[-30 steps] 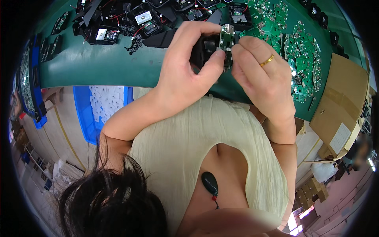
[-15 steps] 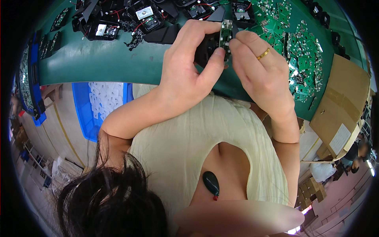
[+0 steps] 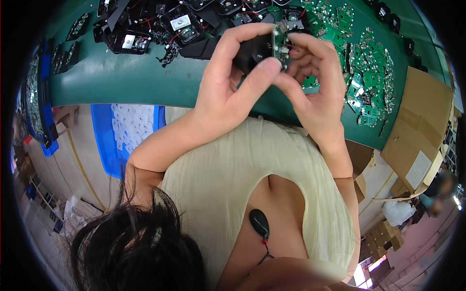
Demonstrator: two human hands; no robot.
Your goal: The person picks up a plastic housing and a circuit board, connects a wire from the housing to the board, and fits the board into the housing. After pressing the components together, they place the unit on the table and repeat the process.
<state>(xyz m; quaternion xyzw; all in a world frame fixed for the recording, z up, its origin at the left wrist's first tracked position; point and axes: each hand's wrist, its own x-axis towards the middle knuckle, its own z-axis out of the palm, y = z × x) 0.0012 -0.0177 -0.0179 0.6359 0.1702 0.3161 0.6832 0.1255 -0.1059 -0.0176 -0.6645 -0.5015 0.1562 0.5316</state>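
Circuit board (image 3: 277,46) at right side of black housing (image 3: 250,53), both gripped in left hand (image 3: 218,82) over near middle of bench (image 3: 121,80), thumb on board's near end. Right hand (image 3: 327,92) just to the right, fingers curled, thumb tip near left thumb; cannot tell whether pinching red wire (image 3: 292,47) or only close to it.

Main risk, judged: strained wire or joint, from a right-hand tug against the firm left grip. Also possible: board tilting off housing, from off-centre thumb pressure; wire trapped between the two, from poor routing.

Around: heap of loose circuit boards (image 3: 371,89) on right, in the way of setting anything down there. Far side crowded by wired black housings (image 3: 182,22), black wedge-shaped panel (image 3: 200,47) and tangled black strands (image 3: 169,54); snag hazard. Near left, below bench edge: blue bin (image 3: 103,145) with white plastic pieces (image 3: 131,127). Far right: cardboard box (image 3: 417,111), limiting right-elbow room, probably.
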